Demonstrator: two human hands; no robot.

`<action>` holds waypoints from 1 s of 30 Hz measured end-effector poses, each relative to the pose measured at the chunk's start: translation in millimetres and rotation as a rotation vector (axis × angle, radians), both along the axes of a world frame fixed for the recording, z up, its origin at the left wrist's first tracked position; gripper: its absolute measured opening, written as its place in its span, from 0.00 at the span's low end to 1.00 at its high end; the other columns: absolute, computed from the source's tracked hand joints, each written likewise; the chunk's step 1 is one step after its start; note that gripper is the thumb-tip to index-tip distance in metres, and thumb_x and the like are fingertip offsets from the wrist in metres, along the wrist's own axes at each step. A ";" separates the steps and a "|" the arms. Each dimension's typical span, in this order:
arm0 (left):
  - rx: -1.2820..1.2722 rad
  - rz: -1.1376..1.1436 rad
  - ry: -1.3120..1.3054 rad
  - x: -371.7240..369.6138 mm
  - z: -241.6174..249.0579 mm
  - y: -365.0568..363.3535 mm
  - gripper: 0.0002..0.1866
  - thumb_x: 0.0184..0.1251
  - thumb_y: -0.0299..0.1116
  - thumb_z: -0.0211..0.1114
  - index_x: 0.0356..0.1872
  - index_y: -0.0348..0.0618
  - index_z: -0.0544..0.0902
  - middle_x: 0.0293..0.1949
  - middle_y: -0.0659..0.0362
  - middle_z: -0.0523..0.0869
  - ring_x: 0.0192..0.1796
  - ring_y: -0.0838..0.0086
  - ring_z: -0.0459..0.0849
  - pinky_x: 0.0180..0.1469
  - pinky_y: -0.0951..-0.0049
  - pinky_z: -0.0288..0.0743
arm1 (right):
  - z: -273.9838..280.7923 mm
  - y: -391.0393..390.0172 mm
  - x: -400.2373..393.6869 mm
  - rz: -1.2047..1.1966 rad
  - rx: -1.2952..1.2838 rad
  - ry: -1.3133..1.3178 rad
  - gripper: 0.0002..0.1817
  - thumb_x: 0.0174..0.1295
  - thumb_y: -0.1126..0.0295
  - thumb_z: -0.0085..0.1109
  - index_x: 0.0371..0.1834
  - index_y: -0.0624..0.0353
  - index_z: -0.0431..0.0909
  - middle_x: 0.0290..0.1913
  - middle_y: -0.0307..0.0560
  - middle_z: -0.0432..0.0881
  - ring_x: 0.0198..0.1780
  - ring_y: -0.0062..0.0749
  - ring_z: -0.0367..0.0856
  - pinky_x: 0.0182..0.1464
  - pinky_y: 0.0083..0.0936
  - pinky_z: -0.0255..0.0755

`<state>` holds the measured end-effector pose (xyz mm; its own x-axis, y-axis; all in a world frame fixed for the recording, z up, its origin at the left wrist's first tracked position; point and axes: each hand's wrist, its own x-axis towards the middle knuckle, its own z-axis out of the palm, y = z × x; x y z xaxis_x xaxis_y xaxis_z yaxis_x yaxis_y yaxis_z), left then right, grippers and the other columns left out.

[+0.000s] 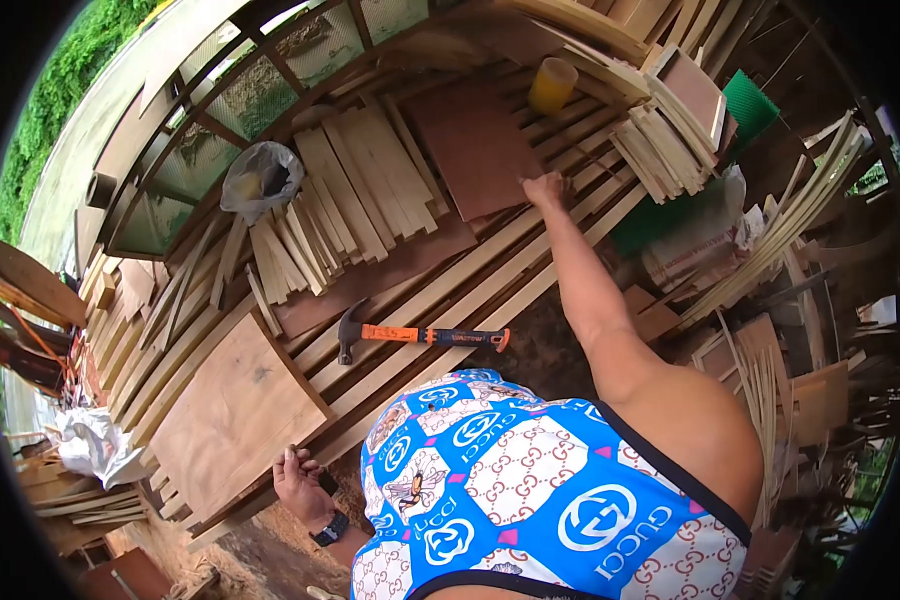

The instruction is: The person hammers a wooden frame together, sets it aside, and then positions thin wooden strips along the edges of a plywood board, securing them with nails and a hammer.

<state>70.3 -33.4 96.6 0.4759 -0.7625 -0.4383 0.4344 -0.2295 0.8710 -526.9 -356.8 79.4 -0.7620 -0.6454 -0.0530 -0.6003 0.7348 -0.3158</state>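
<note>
My right hand [546, 188] reaches far forward, its fingers closed at the lower right corner of a reddish-brown board [465, 145]. Close to my body, my left hand [302, 488] has curled fingers by the near corner of a pale plywood panel [240, 410]. A small dark shape shows beside that palm; I cannot tell what it is. On the left wrist is a dark watch [330, 530]. A claw hammer [420, 335] with an orange and black handle lies across the wooden slats [450, 290], between the plywood and my right arm.
Cut wood strips [360, 185] lie beyond the hammer, with a plastic bag [262, 180] at their left. A yellow cup [552, 85] stands at the back. More stacked strips [660, 150] sit at the right. Mesh-panelled frames [250, 95] line the far side.
</note>
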 end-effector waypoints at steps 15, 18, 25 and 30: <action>0.010 -0.145 -0.038 -9.1 0.3 -20.9 0.10 0.80 0.35 0.66 0.51 0.39 0.83 0.35 0.59 0.89 0.28 0.80 0.84 0.30 0.80 0.80 | -48.0 -16.4 -55.6 0.102 0.048 -0.350 0.47 0.54 0.40 0.78 0.70 0.63 0.79 0.68 0.61 0.83 0.71 0.57 0.80 0.71 0.45 0.74; 0.029 -0.158 -0.047 -12.0 -2.2 -17.9 0.10 0.80 0.35 0.66 0.50 0.40 0.84 0.35 0.59 0.89 0.28 0.80 0.84 0.30 0.80 0.80 | -49.8 -5.5 -66.4 0.053 -0.229 -0.702 0.37 0.58 0.51 0.79 0.66 0.63 0.82 0.53 0.56 0.89 0.55 0.49 0.89 0.54 0.45 0.83; 0.045 -0.206 -0.094 -23.2 12.2 -32.0 0.10 0.78 0.36 0.68 0.47 0.39 0.85 0.35 0.59 0.89 0.29 0.82 0.83 0.33 0.80 0.77 | 44.9 29.8 -13.4 0.318 -0.534 -0.818 0.16 0.70 0.58 0.69 0.48 0.60 0.88 0.27 0.38 0.82 0.27 0.27 0.82 0.27 0.31 0.76; -0.005 -0.221 -0.198 -30.6 20.4 -41.2 0.12 0.79 0.37 0.68 0.48 0.37 0.86 0.37 0.59 0.89 0.34 0.82 0.83 0.38 0.80 0.78 | 118.6 82.5 3.2 1.008 -0.708 -0.262 0.14 0.73 0.72 0.60 0.53 0.69 0.88 0.47 0.48 0.91 0.46 0.28 0.88 0.54 0.27 0.81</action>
<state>39.7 -74.7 117.0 0.3736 -0.8594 -0.3491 0.1954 -0.2950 0.9353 -523.7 -274.3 198.0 0.0660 -0.8816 0.4673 -0.6543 -0.3919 -0.6468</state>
